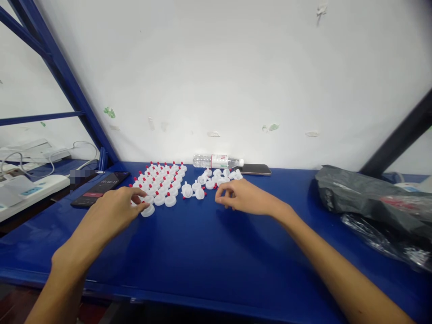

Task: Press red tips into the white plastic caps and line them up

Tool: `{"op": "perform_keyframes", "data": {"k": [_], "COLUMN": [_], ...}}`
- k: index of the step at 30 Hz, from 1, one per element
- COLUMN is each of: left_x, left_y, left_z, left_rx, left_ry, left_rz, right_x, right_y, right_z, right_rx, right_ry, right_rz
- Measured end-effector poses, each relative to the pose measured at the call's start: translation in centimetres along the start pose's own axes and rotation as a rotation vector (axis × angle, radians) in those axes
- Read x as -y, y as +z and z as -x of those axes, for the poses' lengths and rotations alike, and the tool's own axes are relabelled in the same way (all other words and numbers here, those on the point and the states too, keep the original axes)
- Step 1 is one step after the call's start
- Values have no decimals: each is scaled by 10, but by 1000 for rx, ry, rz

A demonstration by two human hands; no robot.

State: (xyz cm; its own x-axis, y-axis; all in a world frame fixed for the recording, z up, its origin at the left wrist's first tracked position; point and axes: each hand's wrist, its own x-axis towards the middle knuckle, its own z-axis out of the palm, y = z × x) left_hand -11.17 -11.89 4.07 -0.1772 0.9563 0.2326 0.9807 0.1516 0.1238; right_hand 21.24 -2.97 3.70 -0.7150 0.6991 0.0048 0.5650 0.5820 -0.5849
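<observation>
Small white plastic caps with red tips [158,180] stand upright in close rows on the left of the blue table. My left hand [118,207] is at the near left corner of these rows, thumb and forefinger closed at the red tip of a cap [147,210] that stands on the table. More such caps [200,194] lie in a loose heap to the right, some tipped on their sides. Just in front of that heap hovers my right hand [238,196], fingers loosely bent and a little apart, with nothing visible in them.
A clear water bottle [219,161] lies along the wall, beside a dark phone [254,169]. Another phone [101,189] showing a timer lies at left, near a white power strip [37,193]. Grey plastic bags [364,193] fill the right side. Blue frame posts [67,76] flank the table.
</observation>
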Motion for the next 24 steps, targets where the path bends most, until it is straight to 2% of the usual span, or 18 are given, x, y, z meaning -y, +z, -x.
{"op": "perform_keyframes", "data": {"k": [2,4,7,11,18,22,24], "left_x": [-9,-20,-36,-54,-73,-84,-88], "left_y": [-7,-15,-20,-12,11,23,25], "left_z": [5,10,17,19,22,26,27], "left_rx": [-6,-22,-36,-21,47,40,87], "left_ry": [-12,1,21,67,200,242,265], "left_rz": [-33,-42,30,155,241,338,417], "right_x": [-3,-4,-1,6,8,11,14], "right_y": [6,17,36,53,47,44,44], "right_z": [-3,-5,-9,-14,-13,-9,-8], "right_rx": [-168,-253,-207,-193,-226,-260,-283], "right_ry": [24,36,-3,-48,-37,-94,-145], "right_rz": [201,369,458,465,427,374,335]}}
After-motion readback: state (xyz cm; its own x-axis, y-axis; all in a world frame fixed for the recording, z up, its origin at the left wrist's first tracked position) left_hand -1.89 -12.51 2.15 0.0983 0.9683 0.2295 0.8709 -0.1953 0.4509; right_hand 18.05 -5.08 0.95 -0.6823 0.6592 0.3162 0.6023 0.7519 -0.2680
